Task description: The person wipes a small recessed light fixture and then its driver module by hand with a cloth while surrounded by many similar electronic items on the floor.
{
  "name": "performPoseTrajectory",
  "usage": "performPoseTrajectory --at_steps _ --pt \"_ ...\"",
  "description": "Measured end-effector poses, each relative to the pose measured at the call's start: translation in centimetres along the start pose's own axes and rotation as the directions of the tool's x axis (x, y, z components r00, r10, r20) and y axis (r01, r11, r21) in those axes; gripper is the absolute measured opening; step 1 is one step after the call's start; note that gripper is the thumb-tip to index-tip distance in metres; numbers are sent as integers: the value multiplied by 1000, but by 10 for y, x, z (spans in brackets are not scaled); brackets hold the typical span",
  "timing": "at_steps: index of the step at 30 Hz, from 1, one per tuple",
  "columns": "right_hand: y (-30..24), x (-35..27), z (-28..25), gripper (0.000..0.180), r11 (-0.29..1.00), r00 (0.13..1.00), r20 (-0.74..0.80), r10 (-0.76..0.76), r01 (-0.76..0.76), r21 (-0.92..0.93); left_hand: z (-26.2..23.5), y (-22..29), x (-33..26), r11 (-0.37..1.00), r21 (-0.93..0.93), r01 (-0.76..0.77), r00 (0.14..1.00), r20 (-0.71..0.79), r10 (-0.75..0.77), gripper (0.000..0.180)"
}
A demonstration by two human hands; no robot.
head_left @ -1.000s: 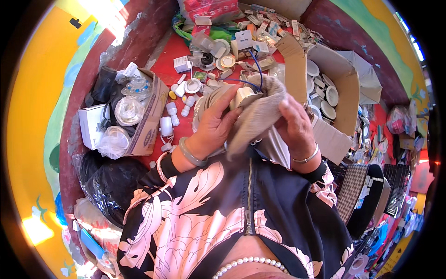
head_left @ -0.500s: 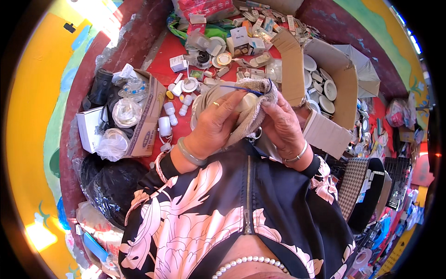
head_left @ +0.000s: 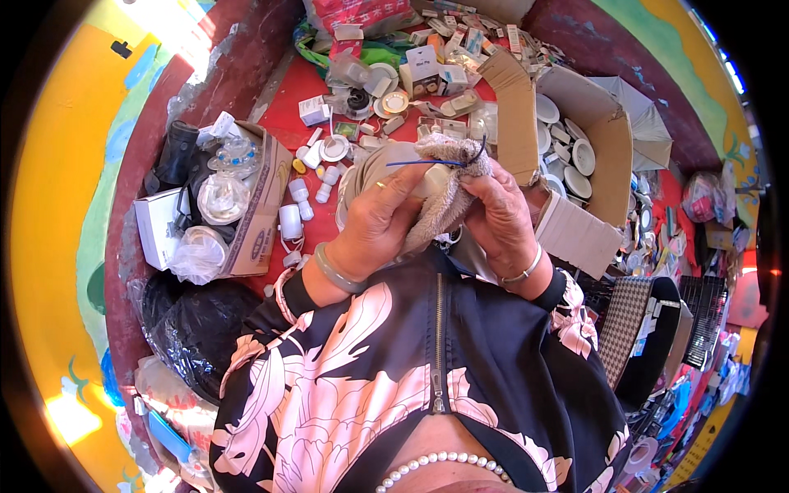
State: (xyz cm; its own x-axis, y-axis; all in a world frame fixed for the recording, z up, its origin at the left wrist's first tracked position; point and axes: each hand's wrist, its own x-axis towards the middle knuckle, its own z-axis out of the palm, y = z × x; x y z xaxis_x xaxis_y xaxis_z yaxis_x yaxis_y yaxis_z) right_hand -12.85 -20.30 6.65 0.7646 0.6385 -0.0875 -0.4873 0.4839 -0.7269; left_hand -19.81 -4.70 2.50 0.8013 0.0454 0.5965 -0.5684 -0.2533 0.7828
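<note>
Just in front of my chest, both hands hold a rumpled grey-beige cloth (head_left: 444, 205). A thin blue wire (head_left: 415, 162) runs across its top, its right end sticking up past the cloth. My left hand (head_left: 374, 218) is closed, thumb and fingers pinched at the cloth's left side by the wire. On the cloth's bunched right side, my right hand (head_left: 503, 222) is closed with the thumb on top. Whether the wire passes through the cloth is hidden. Behind the left fingers is a beige rounded item (head_left: 386, 164), mostly covered.
White light bulbs (head_left: 300, 197) and small fittings litter the red cloth (head_left: 288, 103) beyond my hands. Left stands a carton (head_left: 256, 218) of lamp parts above a black plastic bag (head_left: 193, 329). An open cardboard box (head_left: 612, 140) of white round lamps stands right.
The blue wire's left part now lies more level, and its right end points higher. The cloth has shifted slightly between my hands, which stay nearly in place.
</note>
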Motion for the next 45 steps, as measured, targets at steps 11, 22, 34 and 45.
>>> performPoseTrajectory --at_steps 11,22,34,45 --pt "2 16 -24 35 980 994 -106 -23 44 195 -4 -1 4 510 -740 437 833 119 -541 49" --pt "-12 30 -6 29 342 788 204 -581 463 -818 -5 0 13 221 -852 475 725 237 -646 43" --pt "17 10 12 32 -121 816 557 -158 544 -831 -5 -10 9 352 -865 359 765 56 -642 44" --pt "-13 11 -2 27 409 809 514 286 382 -829 -6 -10 8 261 -916 305 773 78 -629 34"
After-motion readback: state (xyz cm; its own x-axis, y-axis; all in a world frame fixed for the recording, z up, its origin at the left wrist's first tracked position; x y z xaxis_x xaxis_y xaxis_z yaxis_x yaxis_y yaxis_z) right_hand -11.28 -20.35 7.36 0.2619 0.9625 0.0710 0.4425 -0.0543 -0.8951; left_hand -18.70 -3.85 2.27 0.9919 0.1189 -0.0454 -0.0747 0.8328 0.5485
